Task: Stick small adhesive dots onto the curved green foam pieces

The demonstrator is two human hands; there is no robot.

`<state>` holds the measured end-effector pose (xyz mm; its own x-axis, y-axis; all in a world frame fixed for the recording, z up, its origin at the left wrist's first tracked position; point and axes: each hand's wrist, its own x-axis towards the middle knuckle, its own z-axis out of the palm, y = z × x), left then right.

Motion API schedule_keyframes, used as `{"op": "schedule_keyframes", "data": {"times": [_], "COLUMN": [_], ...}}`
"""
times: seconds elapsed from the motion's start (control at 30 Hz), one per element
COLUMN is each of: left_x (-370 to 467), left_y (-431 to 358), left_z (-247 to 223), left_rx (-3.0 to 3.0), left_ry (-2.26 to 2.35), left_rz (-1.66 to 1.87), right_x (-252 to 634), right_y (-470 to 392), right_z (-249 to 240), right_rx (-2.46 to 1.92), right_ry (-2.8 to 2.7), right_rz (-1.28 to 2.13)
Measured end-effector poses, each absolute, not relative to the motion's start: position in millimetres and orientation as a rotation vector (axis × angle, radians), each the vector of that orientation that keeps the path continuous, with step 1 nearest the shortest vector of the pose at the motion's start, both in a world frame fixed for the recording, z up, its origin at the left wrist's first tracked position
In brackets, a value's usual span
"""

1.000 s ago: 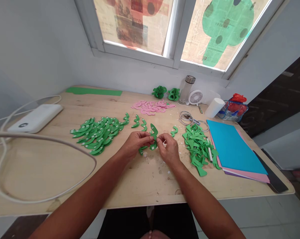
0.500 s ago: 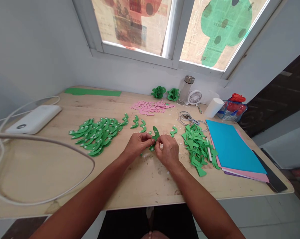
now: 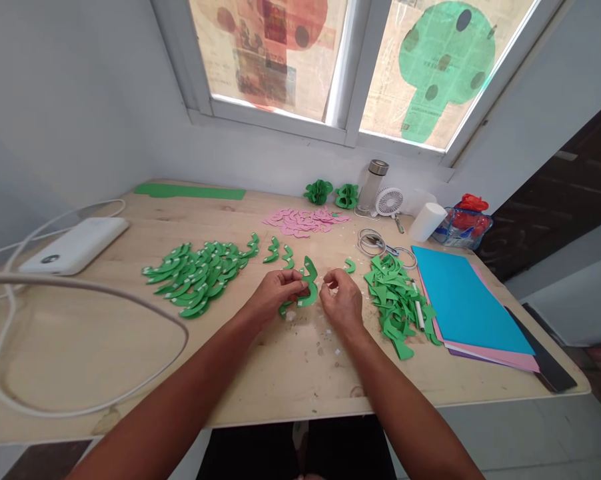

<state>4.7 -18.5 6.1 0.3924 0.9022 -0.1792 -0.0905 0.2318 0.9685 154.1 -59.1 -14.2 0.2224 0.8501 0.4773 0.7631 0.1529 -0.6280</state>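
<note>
My left hand (image 3: 279, 293) pinches a green wavy paper cutout (image 3: 310, 288) with small white patches on it, held a little above the table. Just to the right of that cutout is my right hand (image 3: 344, 301), apart from it, with fingers curled and thumb and fingertip drawn together; anything between them is too small to make out. Several similar green cutouts (image 3: 287, 257) lie behind my left hand. Another curved green piece (image 3: 349, 266) rests beyond my right hand. Tiny white scraps (image 3: 337, 352) are scattered on the tabletop near both hands.
A pile of green cutouts (image 3: 200, 277) lies left, green offcuts (image 3: 395, 300) right beside blue paper sheets (image 3: 470, 300). Behind are pink cutouts (image 3: 300, 221), tape rings (image 3: 370, 241), a bottle (image 3: 373, 187) and a small fan (image 3: 389, 201). A white cable (image 3: 178, 320) loops across the left.
My right hand has let go of the green cutout and moved slightly right, away from it. The cutout stays in my left hand and now shows more of its wavy shape.
</note>
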Motion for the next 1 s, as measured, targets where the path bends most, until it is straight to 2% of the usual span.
{"op": "schedule_keyframes", "data": {"times": [0.47,0.7,1.0], "left_x": [8.1,6.4,3.5], "left_y": [-24.8,-24.6,-19.9], "left_z": [11.7,12.3,11.3], "left_rx": [1.336,1.357,1.147], "left_ry": [0.849,0.79,0.815], "left_rz": [0.804,0.785,0.885], "right_x": [149.1,148.2,146.1], "right_y": [-51.2,-53.9,-55.4], "right_z": [-13.8,-10.9,-9.6], "right_rx": [-1.197,-1.113,-1.093], "right_ry": [-1.029,-0.919,-0.969], "right_rz": [0.957,1.142,1.195]}}
